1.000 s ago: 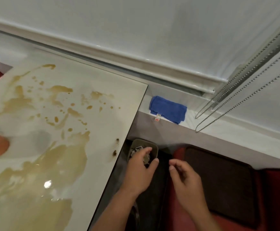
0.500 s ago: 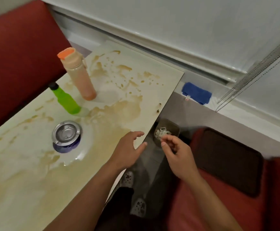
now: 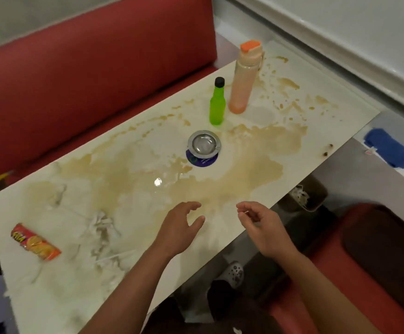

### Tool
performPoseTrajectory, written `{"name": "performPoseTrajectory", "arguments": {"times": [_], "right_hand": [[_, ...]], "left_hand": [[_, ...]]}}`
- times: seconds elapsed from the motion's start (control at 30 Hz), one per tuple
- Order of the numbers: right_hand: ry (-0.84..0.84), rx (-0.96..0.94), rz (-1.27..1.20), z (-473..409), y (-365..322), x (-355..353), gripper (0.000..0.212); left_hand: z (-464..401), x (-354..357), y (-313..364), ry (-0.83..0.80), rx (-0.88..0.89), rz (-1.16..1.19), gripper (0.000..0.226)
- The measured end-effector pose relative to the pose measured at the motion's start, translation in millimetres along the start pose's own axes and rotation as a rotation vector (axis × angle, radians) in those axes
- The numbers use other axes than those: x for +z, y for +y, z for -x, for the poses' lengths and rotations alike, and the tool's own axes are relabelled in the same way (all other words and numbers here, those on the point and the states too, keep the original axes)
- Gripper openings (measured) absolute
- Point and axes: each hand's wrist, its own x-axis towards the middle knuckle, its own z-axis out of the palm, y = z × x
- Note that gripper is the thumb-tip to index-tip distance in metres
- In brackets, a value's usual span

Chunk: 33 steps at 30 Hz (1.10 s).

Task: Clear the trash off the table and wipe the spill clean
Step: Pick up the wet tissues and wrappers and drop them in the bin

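Brown spill (image 3: pixel 220 174) across white table (image 3: pixel 335 112), crumpled tissues (image 3: pixel 99 227), snack wrapper (image 3: pixel 36 242) lying flat

White table (image 3: pixel 335 121), brown spill (image 3: pixel 232 174) across most of it. On it: orange-capped bottle (image 3: pixel 243 85) and green bottle (image 3: pixel 217 104) far side, metal ashtray (image 3: pixel 204 143) on blue coaster (image 3: pixel 202 161) centre, crumpled tissues (image 3: pixel 99 227) and snack wrapper (image 3: pixel 35 242) near left.

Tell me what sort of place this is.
Probably a diner or café booth: red padded bench seats face across a long white spill-stained table, with a round metal ashtray on it.
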Motion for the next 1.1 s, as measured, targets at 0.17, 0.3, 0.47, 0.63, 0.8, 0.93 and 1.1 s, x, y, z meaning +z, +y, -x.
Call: {"name": "performPoseTrajectory", "arguments": {"times": [0.17,0.3,0.47,0.63,0.8,0.93,1.1], "right_hand": [[-0.089,-0.038,0.090,12,-32,76,0.020],[-0.265,-0.092,0.223,19,-40,146,0.023],[-0.371,-0.137,0.337,23,-49,219,0.031],[-0.409,-0.180,0.531,11,-56,271,0.036],[-0.449,-0.194,0.753,0,-58,297,0.033],[-0.418,-0.246,0.881,4,-54,305,0.028],[-0.375,-0.207,0.879,15,-53,298,0.030]], "left_hand": [[52,-50,-78,0.037,-0.078,-0.003,0.040],[88,-92,-136,0.086,-0.106,-0.043,0.041],[111,-135,-197,0.148,-0.142,-0.087,0.046],[96,-155,-235,0.138,-0.187,-0.166,0.065],[76,-150,-236,0.096,-0.230,-0.181,0.085],[71,-136,-240,0.110,-0.224,-0.242,0.075],[69,-134,-251,0.181,-0.162,-0.207,0.051]]}}
